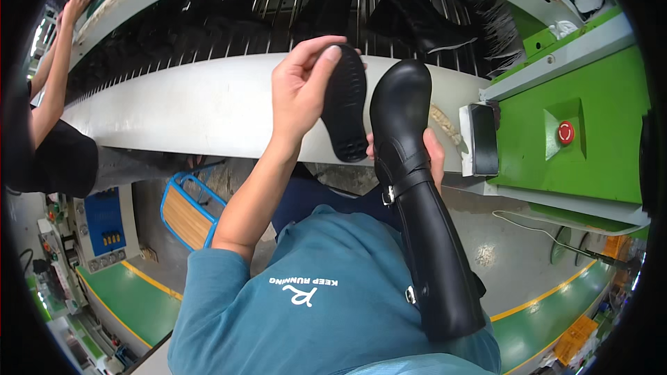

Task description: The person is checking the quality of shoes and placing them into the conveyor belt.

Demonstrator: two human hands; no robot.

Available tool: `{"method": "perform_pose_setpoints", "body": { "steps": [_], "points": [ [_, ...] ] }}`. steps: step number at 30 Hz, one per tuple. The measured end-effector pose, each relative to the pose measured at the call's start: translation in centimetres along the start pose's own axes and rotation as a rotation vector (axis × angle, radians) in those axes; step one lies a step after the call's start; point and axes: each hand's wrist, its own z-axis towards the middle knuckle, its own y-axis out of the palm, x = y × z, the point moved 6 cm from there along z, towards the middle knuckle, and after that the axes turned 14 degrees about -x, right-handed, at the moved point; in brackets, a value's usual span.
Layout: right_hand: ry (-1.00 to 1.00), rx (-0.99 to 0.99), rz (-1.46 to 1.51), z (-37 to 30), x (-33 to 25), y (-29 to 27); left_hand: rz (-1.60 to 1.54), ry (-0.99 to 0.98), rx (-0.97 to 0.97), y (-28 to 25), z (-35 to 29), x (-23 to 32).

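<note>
A black shoe sole (345, 101) with a patterned tread is pinched at its toe end by my left hand (303, 83), thumb on the tread side. Beside it, a tall black riding boot (424, 215) lies along my right forearm, toe pointing away from me and shaft toward my body. My right hand (434, 156) grips the boot around the ankle; its fingers show on both sides and the palm is hidden beneath. Buckled straps cross the boot at the ankle and near the shaft top. Sole and boot are apart, side by side.
A white ledge (208, 107) runs before a roller conveyor (285, 0) carrying more black boots (417, 14). At right stands a green machine housing (590, 125) with a red stop button (566, 132). A co-worker's arm (55, 76) reaches in at far left, near a blue-framed stool (187, 212).
</note>
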Motion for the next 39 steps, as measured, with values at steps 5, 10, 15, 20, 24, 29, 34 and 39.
{"method": "perform_pose_setpoints", "body": {
  "steps": [5,10,15,20,24,29,34,39],
  "points": [
    [0.041,-0.113,-0.417,0.2,-0.5,3.2,0.057,-0.003,-0.029,1.1,-1.1,0.1],
    [0.072,-0.159,-0.421,0.4,1.3,3.9,0.043,0.158,-0.140,1.6,-2.7,1.3],
    [0.100,-0.169,-0.433,0.5,1.5,4.5,0.115,0.127,-0.137,2.1,-3.3,2.0],
    [0.110,-0.141,-0.403,0.5,1.9,4.7,0.148,0.149,-0.126,1.9,-3.4,1.9],
    [0.111,-0.136,-0.405,0.6,2.0,4.6,0.140,0.143,-0.118,1.8,-3.5,1.9],
    [0.109,-0.165,-0.426,0.7,2.0,4.4,0.147,0.137,-0.119,1.8,-3.6,2.0],
    [0.097,-0.160,-0.445,0.7,1.4,4.7,0.166,0.122,-0.122,2.0,-3.6,2.4],
    [0.136,-0.170,-0.437,0.7,1.7,4.2,0.155,0.112,-0.115,1.9,-3.8,2.2]
  ]
}}
